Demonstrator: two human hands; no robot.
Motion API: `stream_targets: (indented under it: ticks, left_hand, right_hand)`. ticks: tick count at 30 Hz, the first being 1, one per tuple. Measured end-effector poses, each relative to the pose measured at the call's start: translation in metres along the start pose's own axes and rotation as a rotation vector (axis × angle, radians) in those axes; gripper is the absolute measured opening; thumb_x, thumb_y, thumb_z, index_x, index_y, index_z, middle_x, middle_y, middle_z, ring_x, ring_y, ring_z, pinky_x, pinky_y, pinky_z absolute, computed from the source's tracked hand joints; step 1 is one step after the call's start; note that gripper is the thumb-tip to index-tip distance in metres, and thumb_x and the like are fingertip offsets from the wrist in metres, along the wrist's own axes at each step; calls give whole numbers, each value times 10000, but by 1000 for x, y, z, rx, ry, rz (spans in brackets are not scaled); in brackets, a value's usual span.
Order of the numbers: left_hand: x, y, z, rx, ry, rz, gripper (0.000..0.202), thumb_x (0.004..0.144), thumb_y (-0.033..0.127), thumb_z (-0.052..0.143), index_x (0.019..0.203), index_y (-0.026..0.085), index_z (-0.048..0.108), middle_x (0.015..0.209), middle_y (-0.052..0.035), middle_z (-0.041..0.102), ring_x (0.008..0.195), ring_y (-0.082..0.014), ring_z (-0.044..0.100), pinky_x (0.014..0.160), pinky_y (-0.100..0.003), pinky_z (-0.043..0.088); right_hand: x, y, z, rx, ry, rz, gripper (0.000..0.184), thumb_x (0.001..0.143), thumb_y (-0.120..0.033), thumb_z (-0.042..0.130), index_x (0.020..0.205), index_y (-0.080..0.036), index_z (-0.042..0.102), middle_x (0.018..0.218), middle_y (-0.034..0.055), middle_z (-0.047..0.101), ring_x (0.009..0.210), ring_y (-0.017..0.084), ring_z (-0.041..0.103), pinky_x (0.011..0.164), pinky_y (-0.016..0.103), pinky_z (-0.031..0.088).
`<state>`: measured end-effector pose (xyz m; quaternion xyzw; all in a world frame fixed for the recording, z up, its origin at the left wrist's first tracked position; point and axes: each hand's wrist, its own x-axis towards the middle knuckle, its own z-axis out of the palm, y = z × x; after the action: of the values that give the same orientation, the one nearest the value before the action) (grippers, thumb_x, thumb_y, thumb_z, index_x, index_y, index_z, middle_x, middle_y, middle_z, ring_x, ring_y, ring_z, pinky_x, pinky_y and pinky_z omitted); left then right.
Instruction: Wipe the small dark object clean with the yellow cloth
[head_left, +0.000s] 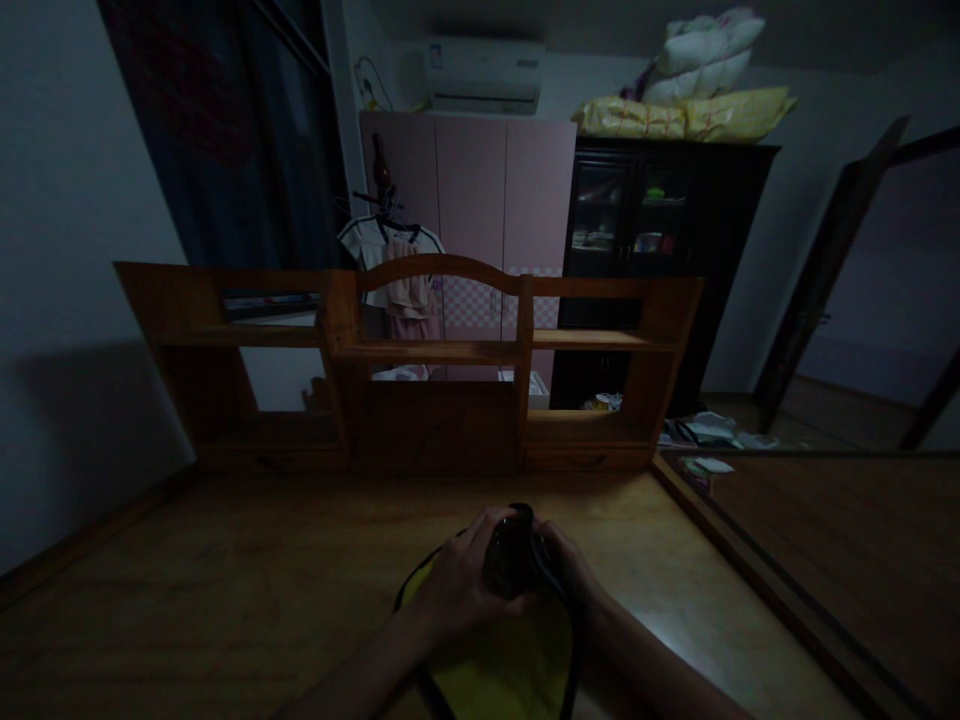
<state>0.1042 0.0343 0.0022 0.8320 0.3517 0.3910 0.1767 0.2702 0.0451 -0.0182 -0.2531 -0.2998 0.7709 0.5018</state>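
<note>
A dark, glossy, rounded object [508, 556] is held between my hands, low over the bed board; its exact kind is hard to make out in the dim light. My left hand [463, 578] is closed around its left side, thumb underneath. On the other side, my right hand [571, 572] has its fingers bent round the black rim of a yellow cloth piece [510, 655], close against the dark object. That black-edged cloth spreads below both hands and between my forearms, and its lower part runs out of view.
A wooden shelf headboard [435, 352] with open compartments stands across the far end of the wooden board [300, 560]. A raised wooden rail [739, 545] runs along the right. Beyond are pink wardrobe doors [471, 190], a black cabinet [675, 220] and hanging clothes [409, 285].
</note>
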Motion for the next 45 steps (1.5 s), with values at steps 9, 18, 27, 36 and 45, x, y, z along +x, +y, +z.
stream_targets:
  ticks: [9,18,27,36,45]
  left_hand:
    - [0,3,-1,-8,-1,-15,773,648,326,768,1297,304,350,1266,-25,538,1117,-225,555,957,-346,472]
    - [0,3,-2,-6,1,-20,779,636,334,774,1293,299,356,1264,-31,541,1112,-231,557,958,-365,475]
    - [0,0,0,-31,3,-33,778,632,329,784,1290,293,371,1257,-28,551,1120,-229,558,961,-358,479]
    - [1,1,-2,-33,8,-17,778,646,347,786,1300,285,370,1273,-37,540,1145,-232,546,985,-357,462]
    - [-1,3,-1,30,58,-67,769,656,411,780,1299,298,375,1250,-34,565,1104,-240,572,940,-363,477]
  right_hand:
    - [2,-1,4,47,8,-22,224,654,-361,761,722,-159,693,700,8,723,671,172,639,753,298,472]
    - [8,3,-7,85,-11,2,258,623,-355,767,772,-152,710,766,14,738,678,160,640,765,286,466]
    - [11,10,-13,47,58,2,281,693,-380,734,865,-160,707,839,36,739,777,193,653,777,307,475]
    - [-1,4,0,-24,50,-55,303,768,-396,696,944,-149,691,887,45,726,798,188,648,785,306,474]
    - [-9,-3,12,-158,48,-87,348,769,-445,701,922,-132,704,839,61,723,738,181,651,717,282,487]
